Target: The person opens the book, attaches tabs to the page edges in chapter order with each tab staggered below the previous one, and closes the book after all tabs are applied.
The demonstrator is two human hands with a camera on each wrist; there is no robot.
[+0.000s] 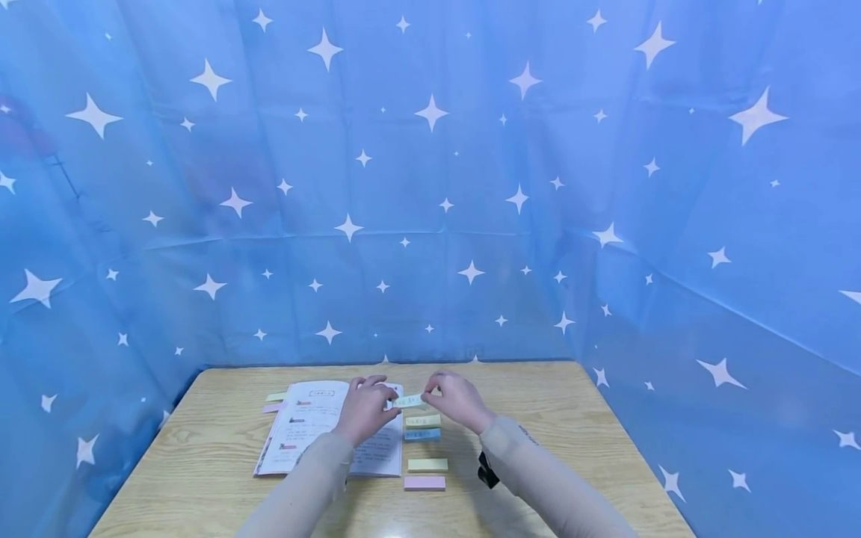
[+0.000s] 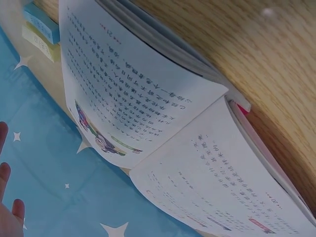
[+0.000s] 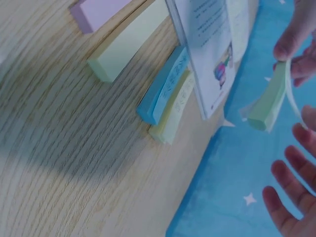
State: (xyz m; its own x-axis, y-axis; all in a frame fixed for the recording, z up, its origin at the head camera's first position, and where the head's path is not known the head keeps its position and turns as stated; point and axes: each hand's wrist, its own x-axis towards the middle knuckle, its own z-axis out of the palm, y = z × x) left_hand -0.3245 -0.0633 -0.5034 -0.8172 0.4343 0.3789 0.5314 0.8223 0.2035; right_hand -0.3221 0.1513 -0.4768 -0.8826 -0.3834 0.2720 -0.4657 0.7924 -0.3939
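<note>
A pale green sticky-note pad (image 1: pixel 408 401) with writing on its top sheet is held up above the table, beside the book's right page. My left hand (image 1: pixel 366 407) pinches the pad's left end. My right hand (image 1: pixel 457 400) grips the other side; in the right wrist view its thumb and forefinger hold the end of a strip (image 3: pixel 290 96) bending away from the green pad (image 3: pixel 269 101), while its other fingers spread out. An open book (image 1: pixel 316 426) lies beneath my left hand and forearm, its printed pages facing up.
Right of the book lie a written-on yellow pad (image 1: pixel 422 421), a blue pad (image 1: pixel 422 434), a plain pale yellow pad (image 1: pixel 427 465) and a pink pad (image 1: pixel 424 484). Coloured tabs (image 1: pixel 274 402) stick out of the book's left edge. A star-patterned blue curtain (image 1: pixel 403 299) surrounds the wooden table (image 1: pixel 551 418).
</note>
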